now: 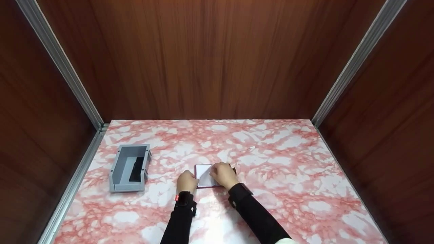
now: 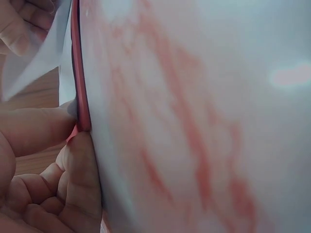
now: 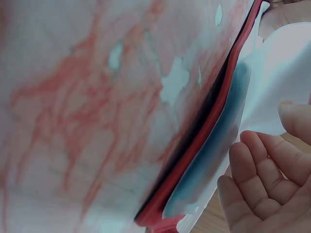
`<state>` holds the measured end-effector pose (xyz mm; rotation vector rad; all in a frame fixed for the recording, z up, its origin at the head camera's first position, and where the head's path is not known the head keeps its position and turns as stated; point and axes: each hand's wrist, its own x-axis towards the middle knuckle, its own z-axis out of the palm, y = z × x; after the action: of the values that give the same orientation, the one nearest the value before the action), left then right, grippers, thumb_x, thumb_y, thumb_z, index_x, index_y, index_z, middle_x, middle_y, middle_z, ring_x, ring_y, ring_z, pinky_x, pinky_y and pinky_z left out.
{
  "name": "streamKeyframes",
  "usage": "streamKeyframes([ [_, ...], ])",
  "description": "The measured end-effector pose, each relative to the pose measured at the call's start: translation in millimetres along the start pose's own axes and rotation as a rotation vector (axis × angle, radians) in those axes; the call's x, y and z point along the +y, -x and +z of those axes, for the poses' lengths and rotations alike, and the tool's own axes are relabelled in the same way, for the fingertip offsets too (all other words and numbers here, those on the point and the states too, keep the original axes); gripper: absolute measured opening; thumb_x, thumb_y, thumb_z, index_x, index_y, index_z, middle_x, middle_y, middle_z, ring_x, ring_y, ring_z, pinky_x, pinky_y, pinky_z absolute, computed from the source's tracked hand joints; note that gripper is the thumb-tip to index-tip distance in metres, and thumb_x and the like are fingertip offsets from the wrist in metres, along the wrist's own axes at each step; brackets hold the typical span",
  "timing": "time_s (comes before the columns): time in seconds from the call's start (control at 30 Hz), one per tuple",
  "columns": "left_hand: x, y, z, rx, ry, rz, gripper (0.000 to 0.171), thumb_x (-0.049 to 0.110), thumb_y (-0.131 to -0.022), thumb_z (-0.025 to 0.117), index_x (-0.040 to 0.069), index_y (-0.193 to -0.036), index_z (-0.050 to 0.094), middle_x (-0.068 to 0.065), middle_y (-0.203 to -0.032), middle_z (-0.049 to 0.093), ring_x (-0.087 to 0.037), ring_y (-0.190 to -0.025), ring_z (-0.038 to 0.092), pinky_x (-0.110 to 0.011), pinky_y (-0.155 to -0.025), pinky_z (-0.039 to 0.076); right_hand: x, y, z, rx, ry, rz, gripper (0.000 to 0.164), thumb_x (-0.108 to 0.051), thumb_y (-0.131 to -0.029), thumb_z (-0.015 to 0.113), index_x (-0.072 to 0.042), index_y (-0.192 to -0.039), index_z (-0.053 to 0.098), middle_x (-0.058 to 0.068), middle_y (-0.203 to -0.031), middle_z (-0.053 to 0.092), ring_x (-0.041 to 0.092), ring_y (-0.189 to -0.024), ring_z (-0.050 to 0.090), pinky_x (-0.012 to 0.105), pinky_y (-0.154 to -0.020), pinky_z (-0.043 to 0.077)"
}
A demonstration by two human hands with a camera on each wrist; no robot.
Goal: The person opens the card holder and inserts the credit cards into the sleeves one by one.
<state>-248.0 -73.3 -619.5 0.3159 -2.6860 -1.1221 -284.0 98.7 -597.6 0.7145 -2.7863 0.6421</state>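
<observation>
A small notebook (image 1: 203, 171) with a dark red cover lies open on the table, its white pages facing up. At its left edge my left hand (image 1: 187, 181) pinches the lower corner between thumb and fingers; the red cover edge (image 2: 81, 73) shows there in the left wrist view. My right hand (image 1: 224, 175) is over the right part of the notebook. Its thumb and fingers hold a thin white page (image 3: 277, 73), which is raised and bent away from the pages below. The fingers partly hide the contact with the page.
To the left stands a grey plastic bin (image 1: 117, 169) with a flat black object (image 1: 136, 169) inside. The table (image 1: 288, 189) has a red-and-white marbled top. Brown wood panels (image 1: 210, 61) with metal corner rails (image 1: 359, 61) enclose it at the back and sides.
</observation>
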Motion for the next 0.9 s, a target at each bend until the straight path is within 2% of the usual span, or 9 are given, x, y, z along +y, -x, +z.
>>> streamKeyframes([
  [0.27, -0.3, 0.9, 0.4, 0.005, -0.008, -0.003, 0.011, 0.004, -0.069, 0.073, 0.002, -0.075, 0.065, -0.011, -0.072, 0.066, -0.036, -0.074, 0.065, -0.047, -0.070, 0.051, -2.9, 0.2, 1.8, 0.035, -0.009, -0.036, 0.009, -0.008, -0.083, 0.073, -0.002, -0.088, 0.069, 0.006, -0.073, 0.061, 0.028, -0.077, 0.063, 0.040, -0.073, 0.050],
  [0.5, 0.6, -0.4, 0.6, 0.004, 0.002, -0.015, 0.011, 0.005, -0.070, 0.074, 0.003, -0.074, 0.064, -0.011, -0.072, 0.065, -0.036, -0.073, 0.064, -0.047, -0.070, 0.050, -4.8, 0.8, 6.1, 0.016, -0.029, -0.036, 0.005, -0.006, -0.083, 0.071, -0.003, -0.087, 0.071, 0.007, -0.079, 0.065, 0.027, -0.080, 0.065, 0.038, -0.075, 0.052],
  [0.73, 0.5, -1.7, 1.8, -0.006, -0.008, -0.036, 0.010, 0.004, -0.072, 0.074, 0.002, -0.075, 0.064, -0.011, -0.073, 0.066, -0.036, -0.075, 0.065, -0.047, -0.071, 0.051, -5.8, 2.7, 9.7, -0.014, -0.014, -0.044, 0.007, -0.005, -0.077, 0.074, -0.006, -0.083, 0.071, 0.003, -0.075, 0.062, 0.023, -0.076, 0.062, 0.034, -0.071, 0.050],
  [0.9, 2.1, -1.3, 0.7, -0.007, -0.009, -0.036, 0.010, 0.004, -0.072, 0.074, 0.002, -0.076, 0.065, -0.012, -0.074, 0.066, -0.037, -0.076, 0.065, -0.047, -0.073, 0.051, -6.2, 3.5, 11.0, -0.028, 0.023, -0.034, 0.007, -0.008, -0.076, 0.076, -0.008, -0.081, 0.071, 0.003, -0.079, 0.065, 0.025, -0.082, 0.063, 0.035, -0.076, 0.050],
])
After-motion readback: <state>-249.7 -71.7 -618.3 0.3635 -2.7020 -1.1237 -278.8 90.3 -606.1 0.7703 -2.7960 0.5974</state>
